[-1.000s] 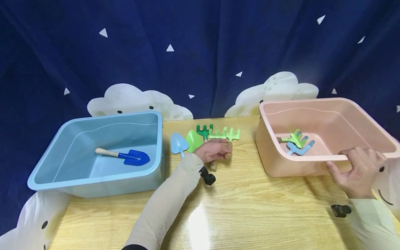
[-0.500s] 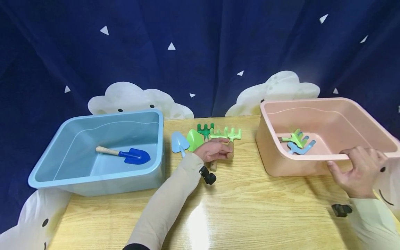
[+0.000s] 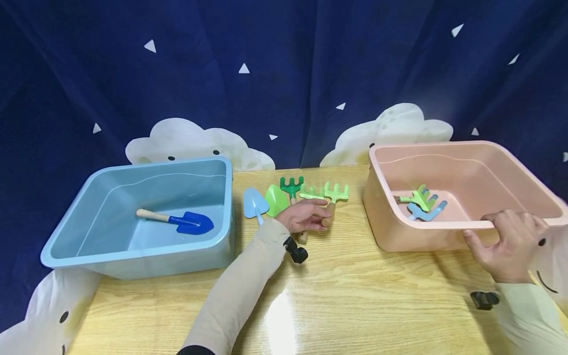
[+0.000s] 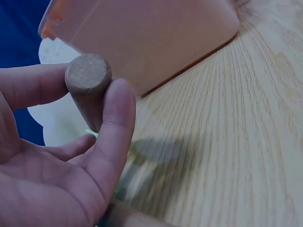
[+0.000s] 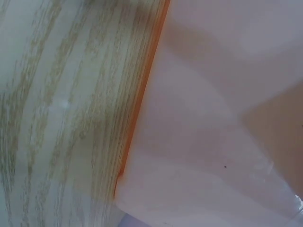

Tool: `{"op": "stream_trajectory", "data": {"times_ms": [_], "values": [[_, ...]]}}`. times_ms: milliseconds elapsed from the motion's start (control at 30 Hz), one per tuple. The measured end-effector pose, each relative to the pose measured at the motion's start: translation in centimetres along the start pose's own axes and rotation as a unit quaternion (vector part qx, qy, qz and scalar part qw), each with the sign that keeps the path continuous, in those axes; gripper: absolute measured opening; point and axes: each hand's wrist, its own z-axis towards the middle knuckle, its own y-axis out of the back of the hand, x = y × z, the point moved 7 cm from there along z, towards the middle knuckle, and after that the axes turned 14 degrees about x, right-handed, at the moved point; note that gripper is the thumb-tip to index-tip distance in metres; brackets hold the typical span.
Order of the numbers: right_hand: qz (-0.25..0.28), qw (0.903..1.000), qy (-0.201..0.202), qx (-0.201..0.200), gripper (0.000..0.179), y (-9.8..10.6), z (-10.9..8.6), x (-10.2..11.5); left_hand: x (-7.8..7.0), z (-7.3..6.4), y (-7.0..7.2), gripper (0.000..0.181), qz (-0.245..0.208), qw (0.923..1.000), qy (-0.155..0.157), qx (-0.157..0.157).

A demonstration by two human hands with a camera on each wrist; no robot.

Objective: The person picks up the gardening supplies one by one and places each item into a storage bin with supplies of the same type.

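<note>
In the head view my left hand (image 3: 306, 217) pinches the wooden handle of a light green hand rake (image 3: 336, 191), whose tines point away from me. The left wrist view shows the round handle end (image 4: 88, 73) between thumb and finger. Beside it lie another light green rake (image 3: 312, 192), a dark green rake (image 3: 291, 186), a green shovel (image 3: 276, 199) and a light blue shovel (image 3: 255, 201); the hand and forearm partly hide their handles. My right hand (image 3: 516, 241) grips the near rim of the pink bin (image 3: 426, 225), thumb outside the wall.
Inside the pink bin lie a light green rake (image 3: 420, 198) and a light blue fork (image 3: 428, 212). On the left stands a blue bin (image 3: 133, 260) holding a dark blue trowel (image 3: 193, 223). A dark blue curtain (image 3: 284, 74) hangs behind the wooden table (image 3: 355, 296).
The held light green rake's head has swung to the right, away from the other light green rake. My right hand stays on the pink bin's rim.
</note>
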Motion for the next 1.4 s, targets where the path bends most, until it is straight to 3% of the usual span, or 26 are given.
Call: {"op": "stream_trajectory", "data": {"times_ms": [467,800,1033,1400], "values": [[0.01,0.9999,0.003,-0.006,0.076,-0.2,-0.1,0.3,-1.0,-0.4,-1.1,0.065,0.043,0.9972,-0.035,0.05],[0.007,1.0,0.002,-0.001,0.075,-0.1,-0.2,0.4,-1.7,-1.1,-1.0,0.064,0.094,0.994,-0.036,0.042],[0.007,1.0,0.004,0.003,0.075,-0.2,0.0,0.2,-3.0,-2.0,-0.9,0.066,0.113,0.9925,-0.037,0.031],[-0.043,0.9957,0.006,0.082,0.073,0.0,0.2,-0.7,-5.3,-2.6,-1.2,0.066,0.144,0.9886,-0.045,0.009]]}}
